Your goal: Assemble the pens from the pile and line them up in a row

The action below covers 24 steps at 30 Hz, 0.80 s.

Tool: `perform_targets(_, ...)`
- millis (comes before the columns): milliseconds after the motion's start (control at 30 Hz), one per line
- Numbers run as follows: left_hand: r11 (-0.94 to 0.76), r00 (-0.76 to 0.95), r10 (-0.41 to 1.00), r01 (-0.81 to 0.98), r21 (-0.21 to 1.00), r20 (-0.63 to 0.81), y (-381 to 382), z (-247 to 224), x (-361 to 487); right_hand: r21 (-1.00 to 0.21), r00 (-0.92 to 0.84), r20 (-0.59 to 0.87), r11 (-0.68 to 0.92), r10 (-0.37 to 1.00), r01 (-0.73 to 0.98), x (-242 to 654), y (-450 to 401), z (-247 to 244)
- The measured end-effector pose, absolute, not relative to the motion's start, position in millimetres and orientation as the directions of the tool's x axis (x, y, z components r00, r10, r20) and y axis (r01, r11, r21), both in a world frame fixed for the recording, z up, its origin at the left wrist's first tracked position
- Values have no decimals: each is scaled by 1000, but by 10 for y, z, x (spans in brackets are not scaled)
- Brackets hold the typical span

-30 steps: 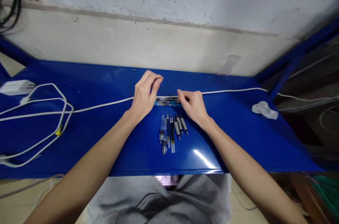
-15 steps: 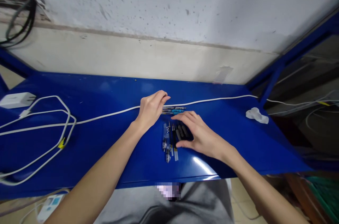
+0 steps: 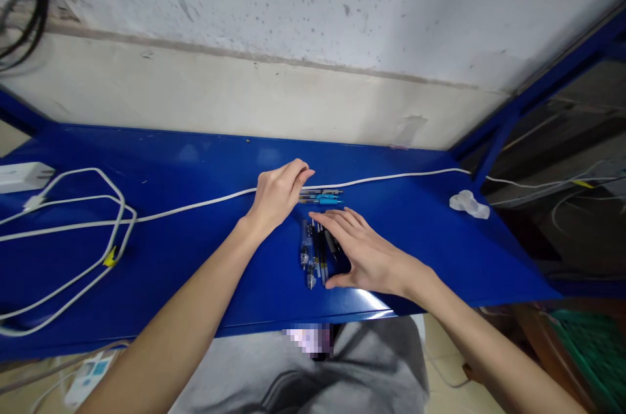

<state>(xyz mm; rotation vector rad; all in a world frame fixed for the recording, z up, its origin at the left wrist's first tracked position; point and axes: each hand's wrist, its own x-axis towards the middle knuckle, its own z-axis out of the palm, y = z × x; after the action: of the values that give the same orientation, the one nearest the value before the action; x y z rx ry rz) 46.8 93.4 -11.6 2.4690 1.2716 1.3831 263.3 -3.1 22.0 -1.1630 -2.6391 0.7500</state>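
My left hand [image 3: 281, 197] is closed in a pinch beside the white cable, at the left ends of several pens [image 3: 328, 199], some with light blue parts. Whatever its fingertips may hold is hidden. My right hand [image 3: 364, 246] is open, with thumb and fingers apart in an arch over a row of pen parts. Under and beside it lie black pen refills [image 3: 320, 251] with clear ends and black grip-like pieces [image 3: 331, 242], partly covered by the fingers. To their left are clear pen barrels [image 3: 306, 248]. All these parts rest on a blue metal shelf [image 3: 195, 277].
A white cable [image 3: 195, 208] runs across the shelf and loops at the left, near a white charger [image 3: 24, 177]. A crumpled whitish piece [image 3: 469, 204] lies at the right. Behind stands a stained wall [image 3: 274, 94]; blue frame posts [image 3: 499, 140] rise at the sides.
My right hand has shifted slightly toward the refills and covers more of the black pieces. My left hand stays pinched near the pens. The view has tilted a little.
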Motion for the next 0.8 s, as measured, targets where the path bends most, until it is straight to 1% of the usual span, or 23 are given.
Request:
perform_targets(100, -656, 279, 674, 651, 382, 684, 930, -110, 491, -535, -684, -8, 575, 730, 619, 2664, -17, 276)
perform_targets(167, -651, 285, 678, 661, 374, 677, 928, -102, 504, -573, -670, 60, 575, 740, 584, 2687, 53, 350)
perform_targets(233, -655, 305, 682, 658, 370, 664, 924, -93, 516, -595, -618, 181, 586, 765, 551, 2685, 202, 414)
perform_targets(267, -661, 319, 683, 653, 370, 657, 921, -90, 523, -586, -572, 269, 603, 775, 541, 2670, 305, 428)
perform_targets(333, -671, 343, 683, 644, 368, 645, 914, -89, 533, -557, -446, 454, 636, 771, 533, 2613, 546, 400)
perform_targets(433, -681, 373, 674, 649, 340, 638, 909, -103, 536, -529, -254, 638, 653, 727, 542, 2499, 874, 227)
perform_targets(500, -684, 396, 670, 658, 315, 627, 913, -118, 529, -514, -201, 683, 658, 702, 550, 2444, 991, 81)
perform_targets(600, -679, 404, 674, 669, 302, 619, 925, -140, 522, -526, -147, 696, 639, 703, 561, 2433, 1007, -64)
perform_targets(700, -679, 399, 667, 673, 293, 629, 927, -146, 525, -547, -126, 694, 633, 709, 549, 2478, 945, -90)
perform_targets(800, -688, 403, 657, 667, 287, 637, 920, -143, 530, -542, -126, 695, 631, 708, 555, 2512, 915, -78)
